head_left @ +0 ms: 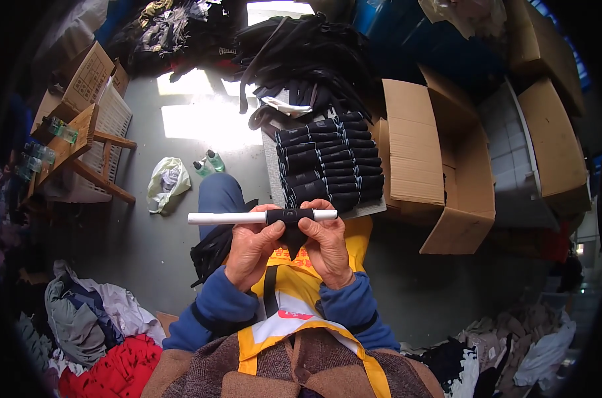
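Above my lap, a white rod [225,217] lies crosswise, with a black cloth piece [292,233] around its right-hand part. My left hand [251,249] pinches the cloth and rod from the left, thumb on the cloth. From the other side my right hand [329,244] grips the same cloth near the rod's right end. A pointed end of the cloth hangs between the two thumbs. Just beyond my hands, rows of rolled black cloth bundles [331,159] with light blue edging are stacked on a grey surface [274,176].
Behind the bundles rises a heap of black fabric [307,56]. An open cardboard box [414,139] stands at the right. To the left are a wooden stool [82,149] with bottles, a plastic bag [168,184] and green bottles [213,160]. Clothes piles [112,368] flank me.
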Available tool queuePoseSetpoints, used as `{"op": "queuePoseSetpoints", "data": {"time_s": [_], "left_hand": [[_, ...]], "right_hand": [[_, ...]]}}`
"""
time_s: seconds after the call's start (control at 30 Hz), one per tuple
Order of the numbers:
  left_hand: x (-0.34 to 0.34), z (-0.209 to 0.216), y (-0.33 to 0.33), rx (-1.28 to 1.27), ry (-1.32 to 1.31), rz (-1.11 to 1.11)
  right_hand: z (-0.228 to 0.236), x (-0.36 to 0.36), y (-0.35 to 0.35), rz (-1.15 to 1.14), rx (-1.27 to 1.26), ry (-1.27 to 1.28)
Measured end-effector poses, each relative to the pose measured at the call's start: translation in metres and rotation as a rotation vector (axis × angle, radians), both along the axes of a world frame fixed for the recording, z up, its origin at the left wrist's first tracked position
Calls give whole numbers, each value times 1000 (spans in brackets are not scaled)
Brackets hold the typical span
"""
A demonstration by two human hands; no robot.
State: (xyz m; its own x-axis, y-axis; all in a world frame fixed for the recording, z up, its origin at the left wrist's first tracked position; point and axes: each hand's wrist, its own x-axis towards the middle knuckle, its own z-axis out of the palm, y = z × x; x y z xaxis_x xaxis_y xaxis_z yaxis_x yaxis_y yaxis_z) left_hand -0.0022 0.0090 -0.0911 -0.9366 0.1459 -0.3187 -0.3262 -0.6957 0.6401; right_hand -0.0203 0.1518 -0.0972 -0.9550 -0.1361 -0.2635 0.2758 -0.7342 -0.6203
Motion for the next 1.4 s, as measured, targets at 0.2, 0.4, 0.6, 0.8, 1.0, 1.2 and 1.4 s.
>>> {"op": "queuePoseSetpoints", "data": {"time_s": [0.2,0.4,0.6,0.8,1.0,1.2,1.4], "left_hand": [[-1,4,-2,15,-1,47],[0,1,-1,-5,-25,-16],[-1,4,-3,-3,-16,27],[-1,0,-3,52,-60,24],[0,6,-5,39,-113,41],[-1,5,-7,128,-55,73],[0,5,-3,146,-71,2]], "right_hand": [[-1,-1,4,-36,-89,53],[-6,3,-3,86,44,26],[-12,1,0,32,-54,36],[-5,2,-2,120,9,-69],[-8,4,1,115,6,-26],[3,2,1,96,-125,-3],[-14,4,-2,113,-91,-96]]}}
